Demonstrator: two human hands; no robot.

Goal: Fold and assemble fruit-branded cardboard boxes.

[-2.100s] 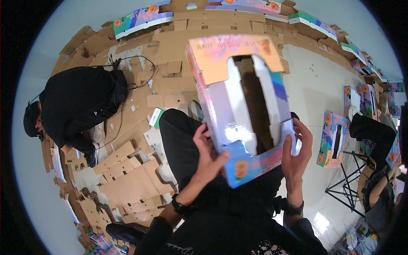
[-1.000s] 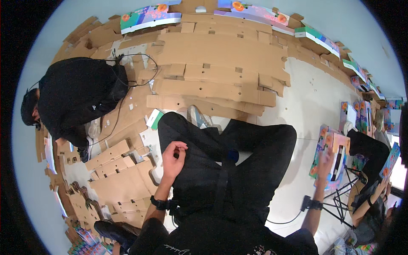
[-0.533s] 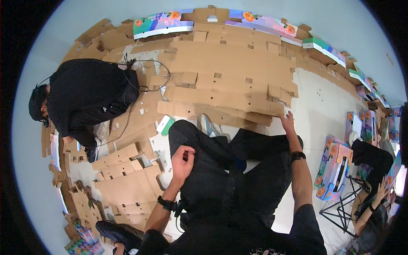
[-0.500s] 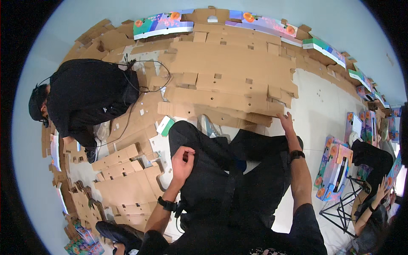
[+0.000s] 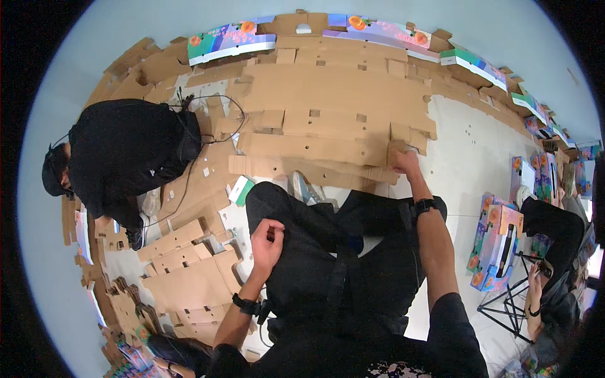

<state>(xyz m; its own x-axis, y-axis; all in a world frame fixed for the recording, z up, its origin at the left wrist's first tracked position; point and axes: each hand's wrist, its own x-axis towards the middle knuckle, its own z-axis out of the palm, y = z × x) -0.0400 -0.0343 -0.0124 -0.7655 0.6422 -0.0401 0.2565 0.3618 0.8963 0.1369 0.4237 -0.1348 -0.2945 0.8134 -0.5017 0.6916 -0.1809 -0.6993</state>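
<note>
**boxfan:** ok, where are your hands at right now?

**me:** My right hand (image 5: 405,162) is stretched out ahead of me, past my knee, and it's on the near corner of a flat cardboard sheet (image 5: 321,148). Fingers are curled over the edge, pinching that corner. The sheet is the front one of a whole spread of flat brown cardboard (image 5: 328,88) that runs further out from that hand.

**boxfan:** and the left?

**me:** My left hand (image 5: 267,238) is pulled in close, resting on my left thigh. It's loosely closed, fingers folded in toward the palm. Can't tell if there's anything tiny inside it, looks like nothing.

**boxfan:** what else is around?

**me:** Left of my left hand there's a pile of smaller cardboard pieces (image 5: 183,277) on the floor. Just beyond that hand, past my knee, a small white and green packet (image 5: 240,189). Further left a person in black (image 5: 126,157) is crouched over the cardboard with a thin black cable (image 5: 208,135) trailing off them. Off to the right of my right arm stands a folded colourful box (image 5: 495,242) with fruit pictures, and behind it another person's hand (image 5: 535,280) next to a black stool (image 5: 507,305). Beyond the brown stuff, printed sheets (image 5: 232,39) line the far edge.
</note>
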